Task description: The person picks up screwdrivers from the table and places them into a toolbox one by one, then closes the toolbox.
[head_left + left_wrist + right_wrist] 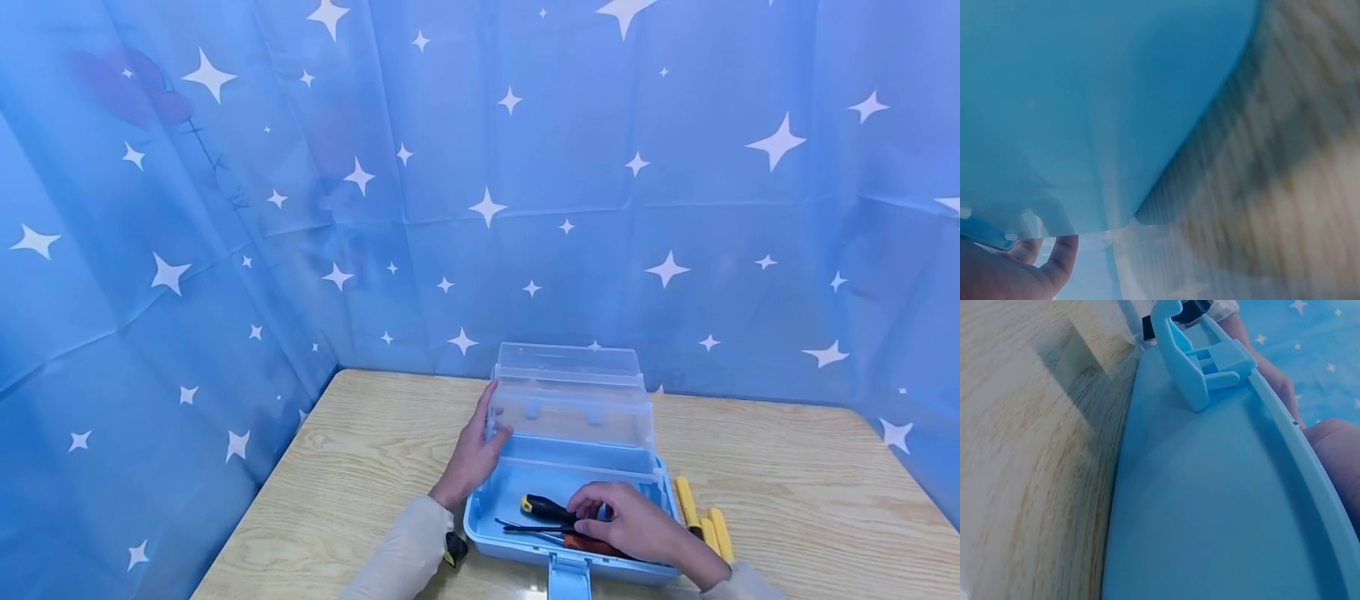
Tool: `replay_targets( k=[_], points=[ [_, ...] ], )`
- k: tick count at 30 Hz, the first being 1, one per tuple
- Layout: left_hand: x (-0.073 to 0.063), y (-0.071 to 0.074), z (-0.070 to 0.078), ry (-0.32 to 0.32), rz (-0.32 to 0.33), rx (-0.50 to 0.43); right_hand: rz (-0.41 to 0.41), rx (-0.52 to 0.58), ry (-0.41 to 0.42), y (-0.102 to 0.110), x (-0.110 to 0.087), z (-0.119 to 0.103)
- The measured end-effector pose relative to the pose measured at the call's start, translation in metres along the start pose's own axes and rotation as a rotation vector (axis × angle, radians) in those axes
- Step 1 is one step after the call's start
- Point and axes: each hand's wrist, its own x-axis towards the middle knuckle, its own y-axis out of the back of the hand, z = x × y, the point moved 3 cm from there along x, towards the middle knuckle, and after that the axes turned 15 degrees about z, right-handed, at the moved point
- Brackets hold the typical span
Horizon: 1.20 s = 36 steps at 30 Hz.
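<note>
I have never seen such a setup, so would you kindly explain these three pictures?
There is no robot: a person works bare-handed. The wide picture comes from a camera worn on the head; the two close ones come from cameras on the left and right wrists. On the pale wood-grain table stands an open light-blue plastic toolbox with a clear plastic lid; yellow tool handles lie to its right. The left hand touches the lid's left edge. The right hand reaches inside, beside a black handle with a yellow end; whether it grips anything is unclear.
</note>
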Motion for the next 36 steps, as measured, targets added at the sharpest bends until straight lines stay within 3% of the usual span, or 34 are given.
replay_targets(
  k=[10, 22, 36],
  points=[
    [0.000, 0.000, 0.001, -0.001, 0.007, 0.006, 0.014, 0.016, 0.010, 0.010, -0.007, -0.010],
    [-0.001, -0.001, 0.001, -0.003, 0.013, 0.012, 0.042, 0.077, 0.107, 0.027, -0.020, -0.020],
    [-0.001, 0.001, 0.001, -0.001, -0.005, -0.004, 0.115, 0.077, -0.024, 0.058, -0.036, -0.017]
  ],
)
